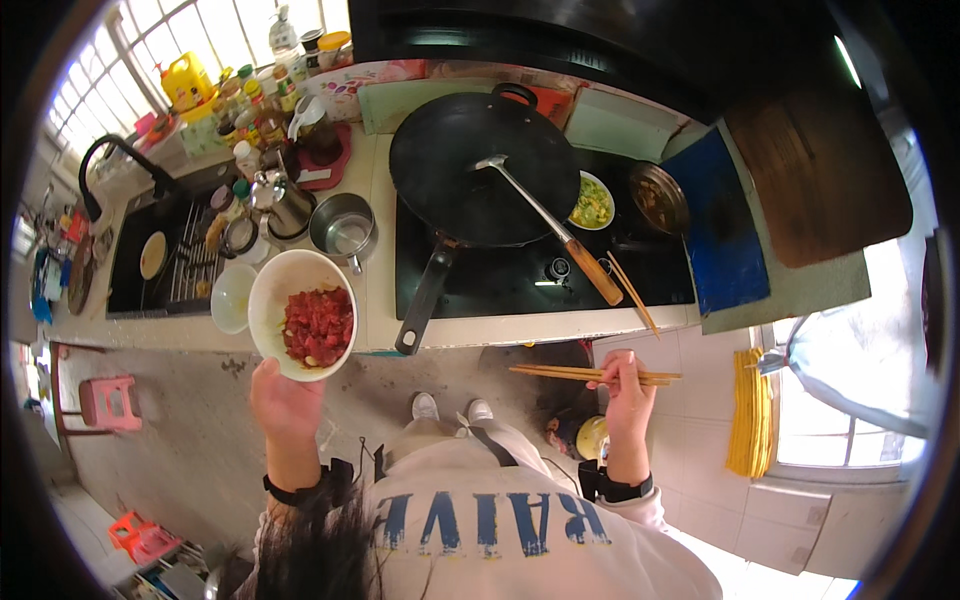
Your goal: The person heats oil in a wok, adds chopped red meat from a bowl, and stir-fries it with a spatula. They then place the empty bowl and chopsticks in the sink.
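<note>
My left hand [289, 401] holds a white bowl [259, 311] by its near rim, tilted so that chopped red meat [319, 326] shows inside. Wooden chopsticks [555, 372] lie crosswise in my right hand [626, 390], in front of the counter's edge. A large black wok [435, 165] stands on the dark cooktop [495, 281], its long handle pointing toward me. Resting in the wok is a metal spatula [525, 196] with a wooden handle that reaches over the cooktop. Another pair of chopsticks [632, 291] juts over the counter's front edge.
Right of the wok are a bowl of green and yellow food [594, 201] and a metal pan [658, 196]. A steel saucepan [342, 225], a metal jug [279, 202] and a pale bowl [232, 298] stand on the left, beside the sink [135, 281]. Bottles [255, 112] crowd the back.
</note>
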A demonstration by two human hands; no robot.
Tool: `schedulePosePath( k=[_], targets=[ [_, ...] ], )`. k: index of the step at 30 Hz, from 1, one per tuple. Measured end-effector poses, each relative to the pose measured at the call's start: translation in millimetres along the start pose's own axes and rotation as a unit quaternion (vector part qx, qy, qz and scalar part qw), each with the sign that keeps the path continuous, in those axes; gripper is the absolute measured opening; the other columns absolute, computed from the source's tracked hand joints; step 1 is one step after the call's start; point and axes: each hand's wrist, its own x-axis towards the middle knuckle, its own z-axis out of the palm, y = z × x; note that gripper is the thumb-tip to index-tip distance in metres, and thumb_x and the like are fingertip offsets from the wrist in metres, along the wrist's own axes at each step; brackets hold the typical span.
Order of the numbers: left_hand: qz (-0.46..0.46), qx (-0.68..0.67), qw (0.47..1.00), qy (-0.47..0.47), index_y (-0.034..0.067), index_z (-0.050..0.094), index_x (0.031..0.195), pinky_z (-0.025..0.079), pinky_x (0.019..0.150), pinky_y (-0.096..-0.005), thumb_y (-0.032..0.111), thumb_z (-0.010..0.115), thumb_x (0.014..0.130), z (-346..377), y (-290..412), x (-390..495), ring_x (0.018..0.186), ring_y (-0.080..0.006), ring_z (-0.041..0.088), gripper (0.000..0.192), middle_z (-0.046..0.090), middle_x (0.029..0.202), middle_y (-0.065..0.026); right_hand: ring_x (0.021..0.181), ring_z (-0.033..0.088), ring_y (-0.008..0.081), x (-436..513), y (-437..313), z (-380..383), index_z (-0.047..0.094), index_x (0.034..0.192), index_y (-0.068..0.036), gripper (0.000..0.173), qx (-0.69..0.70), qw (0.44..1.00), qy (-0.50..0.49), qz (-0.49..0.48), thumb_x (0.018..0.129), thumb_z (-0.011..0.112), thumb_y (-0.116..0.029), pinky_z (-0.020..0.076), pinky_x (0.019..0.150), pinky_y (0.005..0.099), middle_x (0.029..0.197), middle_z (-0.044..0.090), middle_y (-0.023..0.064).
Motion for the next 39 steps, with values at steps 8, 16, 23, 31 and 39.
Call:
schedulePosePath(
  k=[8, 16, 23, 31, 39],
  targets=[
    [-0.054, -0.001, 0.998, -0.045, 0.000, 0.036, 0.149, 0.048, 0.109, -0.0505, 0.022, 0.055, 0.096, 22.7, -18.4, 44.6, 0.134, -0.0335, 0.052, 0.060, 0.048, 0.149, -0.0169, 0.076, 0.065, 0.0205, 22.6, -23.1, -7.7, 0.062, 0.088, 0.001, 0.029, 0.119, 0.990, 0.066, 0.016, 0.104, 0.053, -0.021, 0.0595, 0.069, 0.0342, 0.094, 0.064, 0.0146],
    [-0.044, 0.094, 0.993, -0.048, -0.006, 0.039, 0.144, 0.050, 0.107, -0.0473, 0.016, 0.057, 0.095, 90.5, -42.7, 38.1, 0.129, -0.0309, 0.056, 0.057, 0.051, 0.143, -0.0190, 0.083, 0.066, 0.0248, 67.3, -70.6, -20.5, 0.063, 0.097, 0.003, 0.041, 0.132, 0.990, -0.018, -0.053, 0.109, 0.041, -0.030, 0.0562, 0.073, 0.0350, 0.103, 0.065, 0.0199],
    [-0.022, 0.139, 0.988, -0.060, -0.006, 0.038, 0.145, 0.051, 0.106, -0.0501, 0.017, 0.057, 0.095, 131.3, -73.5, 28.2, 0.130, -0.0335, 0.055, 0.058, 0.050, 0.144, -0.0202, 0.085, 0.071, 0.0279, 96.6, -91.8, -49.3, 0.066, 0.093, 0.005, 0.044, 0.172, 0.983, -0.040, -0.056, 0.108, 0.041, -0.028, 0.0597, 0.075, 0.0373, 0.104, 0.067, 0.0221],
    [0.000, 0.119, 0.993, 0.010, -0.006, 0.035, 0.146, 0.053, 0.105, -0.0488, 0.017, 0.055, 0.094, 135.6, -83.8, 24.6, 0.130, -0.0338, 0.055, 0.060, 0.049, 0.145, -0.0200, 0.067, 0.055, 0.0176, 140.1, -119.2, -105.8, 0.056, 0.081, -0.003, 0.032, 0.014, 0.942, 0.156, -0.296, 0.104, 0.054, -0.025, 0.0494, 0.065, 0.0308, 0.081, 0.058, 0.0094],
    [0.035, 0.110, 0.992, 0.042, -0.007, 0.037, 0.145, 0.052, 0.106, -0.0487, 0.017, 0.056, 0.094, 105.1, -73.7, 21.4, 0.129, -0.0331, 0.055, 0.059, 0.050, 0.145, -0.0196, 0.074, 0.065, 0.0307, 189.5, -99.7, -32.8, 0.073, 0.093, -0.008, 0.021, -0.499, 0.816, -0.003, -0.290, 0.086, 0.076, -0.028, 0.0510, 0.065, 0.0348, 0.081, 0.066, 0.0088]
  ],
)
